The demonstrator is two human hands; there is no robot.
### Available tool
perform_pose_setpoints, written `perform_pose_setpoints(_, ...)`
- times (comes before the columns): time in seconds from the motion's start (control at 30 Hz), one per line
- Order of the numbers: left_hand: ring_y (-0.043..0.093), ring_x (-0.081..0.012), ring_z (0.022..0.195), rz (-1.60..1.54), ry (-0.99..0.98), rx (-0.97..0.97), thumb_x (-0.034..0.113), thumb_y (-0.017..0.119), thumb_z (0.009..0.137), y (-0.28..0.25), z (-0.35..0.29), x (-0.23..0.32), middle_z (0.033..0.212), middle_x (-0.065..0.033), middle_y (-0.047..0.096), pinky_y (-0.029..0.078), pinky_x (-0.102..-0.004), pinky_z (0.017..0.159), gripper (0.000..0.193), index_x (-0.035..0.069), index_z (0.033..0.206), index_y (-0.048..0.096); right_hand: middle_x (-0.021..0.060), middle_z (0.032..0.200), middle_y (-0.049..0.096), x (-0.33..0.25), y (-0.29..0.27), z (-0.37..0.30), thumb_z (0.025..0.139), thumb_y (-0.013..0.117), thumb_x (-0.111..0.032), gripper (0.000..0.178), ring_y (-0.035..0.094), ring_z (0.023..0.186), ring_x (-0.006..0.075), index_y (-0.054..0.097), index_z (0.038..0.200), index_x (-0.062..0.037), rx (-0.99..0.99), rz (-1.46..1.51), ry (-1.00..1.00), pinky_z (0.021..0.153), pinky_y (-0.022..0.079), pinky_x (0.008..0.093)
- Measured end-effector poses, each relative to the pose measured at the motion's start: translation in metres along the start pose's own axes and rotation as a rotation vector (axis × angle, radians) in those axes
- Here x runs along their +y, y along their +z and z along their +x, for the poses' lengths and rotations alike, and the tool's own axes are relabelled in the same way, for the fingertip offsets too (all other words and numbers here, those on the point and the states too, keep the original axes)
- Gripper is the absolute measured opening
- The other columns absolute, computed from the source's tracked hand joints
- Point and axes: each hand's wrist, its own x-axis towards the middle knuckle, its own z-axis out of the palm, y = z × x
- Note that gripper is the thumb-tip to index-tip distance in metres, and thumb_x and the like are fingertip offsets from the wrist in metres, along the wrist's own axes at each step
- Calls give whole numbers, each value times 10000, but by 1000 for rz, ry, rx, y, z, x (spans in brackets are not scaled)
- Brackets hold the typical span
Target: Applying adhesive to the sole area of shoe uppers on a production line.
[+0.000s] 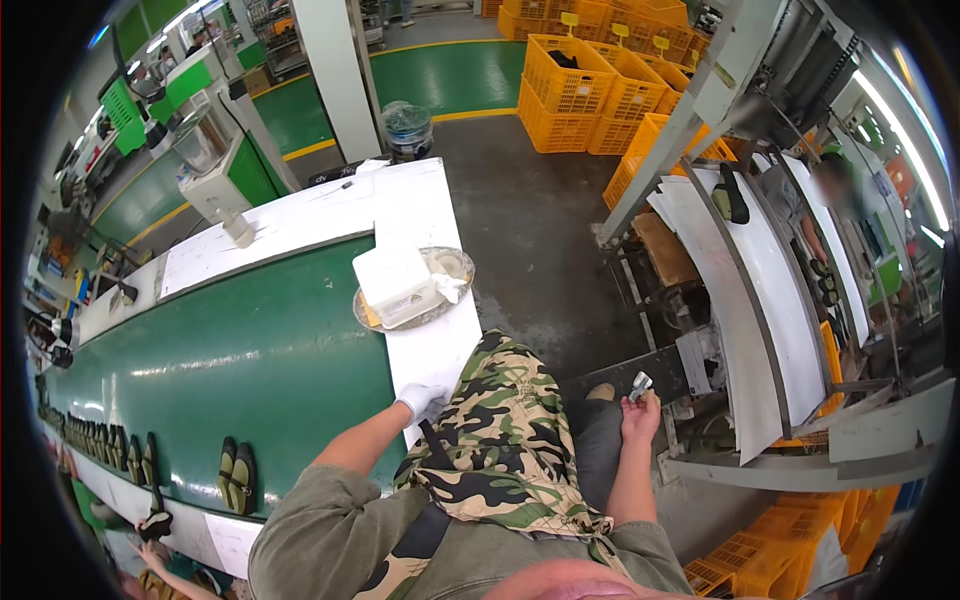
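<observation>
My left hand (424,401) wears a white glove and rests at the edge of the white tabletop (425,348), against my camouflage apron (510,425). Its fingers are too unclear to tell whether they are open or closed. Bare and held out over the floor at my right side, my right hand (641,415) is closed on a small shiny metal piece (640,384) whose exact kind I cannot make out. Ahead of the left hand, a white box (392,282) stands on a round metal tray (436,318), beside a crumpled white cloth (450,287).
A green conveyor belt (250,360) carries a pair of dark shoes (238,477) and a row of several more. Yellow crates (565,90) are stacked at the back. To the right stands a metal rack (760,300) with white shelves. Another person's hand (152,552) holds a shoe at lower left.
</observation>
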Motion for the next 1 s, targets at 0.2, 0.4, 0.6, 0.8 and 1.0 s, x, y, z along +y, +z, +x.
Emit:
perform_pose_setpoints(0.2,653,-227,584,-137,29,24,333,664,893,-1,6,-5,729,-112,687,519,-336,554,323,30,781,686,56,924,629,3,-3,1,931,637,-243,157,608,813,209,579,998,-113,49,3,-13,721,532,420)
perform_pose_setpoints(0.4,665,-210,592,-268,33,55,330,647,907,1,7,-5,732,-88,697,517,-329,522,302,51,797,682,55,931,626,2,-7,4,933,631,-236,161,606,818,208,574,1011,-107,34,14,-25,721,531,415)
perform_pose_setpoints(0.6,673,-217,608,-314,-29,105,341,608,922,4,4,-2,769,-85,705,508,-328,498,286,84,810,666,60,951,631,2,-8,2,935,627,-240,170,607,826,207,574,1025,-106,34,6,-31,721,532,412)
perform_pose_setpoints(0.8,681,-224,638,-387,-30,156,401,548,932,5,5,-6,795,-51,716,507,-370,578,303,130,850,654,51,931,640,1,-3,-1,922,647,-264,186,603,837,198,603,1013,-108,33,6,-55,761,520,410)
perform_pose_setpoints(1.0,688,-229,675,-317,-69,105,433,547,926,-1,9,-3,816,-37,721,497,-377,629,309,146,871,644,45,935,639,2,-3,-2,920,647,-251,175,604,829,195,604,1014,-110,57,11,-60,752,521,402)
